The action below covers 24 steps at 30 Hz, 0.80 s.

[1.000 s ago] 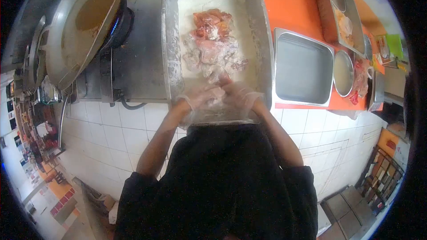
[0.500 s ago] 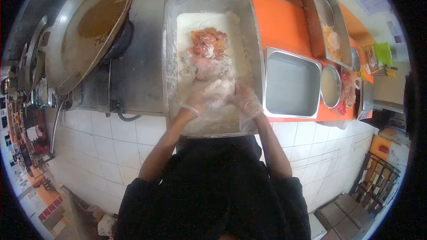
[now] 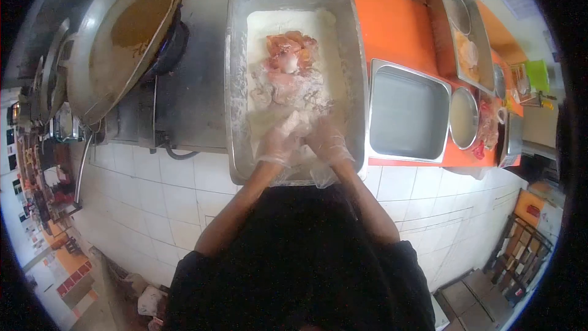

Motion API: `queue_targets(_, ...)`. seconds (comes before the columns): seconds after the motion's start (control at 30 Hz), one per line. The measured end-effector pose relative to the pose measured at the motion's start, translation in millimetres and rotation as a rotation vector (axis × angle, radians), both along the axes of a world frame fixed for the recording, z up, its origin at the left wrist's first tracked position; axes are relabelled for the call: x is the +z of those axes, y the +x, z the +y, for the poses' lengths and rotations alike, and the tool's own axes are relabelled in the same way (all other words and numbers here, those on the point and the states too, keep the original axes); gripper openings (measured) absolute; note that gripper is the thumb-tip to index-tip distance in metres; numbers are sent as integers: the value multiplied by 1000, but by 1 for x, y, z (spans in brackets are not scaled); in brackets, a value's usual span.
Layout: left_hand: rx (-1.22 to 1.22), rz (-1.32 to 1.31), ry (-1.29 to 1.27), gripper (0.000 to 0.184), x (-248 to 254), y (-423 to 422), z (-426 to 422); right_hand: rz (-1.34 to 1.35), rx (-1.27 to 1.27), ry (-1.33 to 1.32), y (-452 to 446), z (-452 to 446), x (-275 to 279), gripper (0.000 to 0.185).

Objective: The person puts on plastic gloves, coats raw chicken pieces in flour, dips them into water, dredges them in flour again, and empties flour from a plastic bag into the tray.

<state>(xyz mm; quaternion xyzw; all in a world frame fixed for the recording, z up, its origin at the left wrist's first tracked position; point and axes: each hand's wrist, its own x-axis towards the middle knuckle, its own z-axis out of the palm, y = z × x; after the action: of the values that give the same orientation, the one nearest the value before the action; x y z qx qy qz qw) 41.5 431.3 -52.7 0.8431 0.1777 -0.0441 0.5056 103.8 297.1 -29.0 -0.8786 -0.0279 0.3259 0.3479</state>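
Note:
A deep metal tray holds white flour and a heap of raw meat pieces. The upper pieces are reddish; the lower ones are coated with flour. Near the tray's front end, my left hand, in a clear plastic glove, is closed round a floured meat piece. Close against it on the right is my right hand, also gloved, with its fingers curled in toward the same piece. Its fingertips are blurred, so what they grip cannot be made out.
A large pan of brown oil sits over a burner at the left. Right of the tray, an empty steel pan lies on the orange counter, beside a round bowl of pale liquid and a bag of red meat.
Both hands have come closer together over the tray's front part, and a floured piece now shows between them. The whole view has shifted slightly.

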Motion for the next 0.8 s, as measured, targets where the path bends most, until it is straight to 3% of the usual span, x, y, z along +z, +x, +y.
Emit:
queue_targets(0.07,46,140,103,50,15,2,-10,-62,-22,-12,2,4,-4,42)
queue_targets(0.17,72,296,270,45,21,8,-20,109,-30,37,15,3,12,40)
queue_targets(0.23,129,277,298,42,13,7,-30,-91,89,50,14,0,-14,38)
queue_targets(0.27,162,137,226,43,8,7,-32,-196,147,56,15,-3,-28,37)
queue_targets(0.37,210,-147,141,48,6,23,-26,139,-148,364,32,-9,11,31)
queue_targets(0.47,144,-161,360,52,11,51,-1,-143,-155,368,49,-15,31,27)
queue_targets(0.57,63,-79,606,54,-17,62,32,-164,164,-127,79,-6,-23,43)
queue_targets(0.6,6,99,609,56,-13,62,38,-168,266,-293,83,-3,-42,49)
queue_targets(0.63,-54,282,607,57,-12,62,39,-173,321,-261,81,-3,-60,51)
queue_targets(0.7,-178,349,482,69,-61,62,45,-180,438,-196,73,-3,-84,56)
queue_targets(0.77,-133,197,289,69,-80,64,40,-470,265,-305,42,16,-53,56)
queue_targets(0.8,-29,16,156,63,-83,63,31,-513,325,-276,40,18,-51,55)
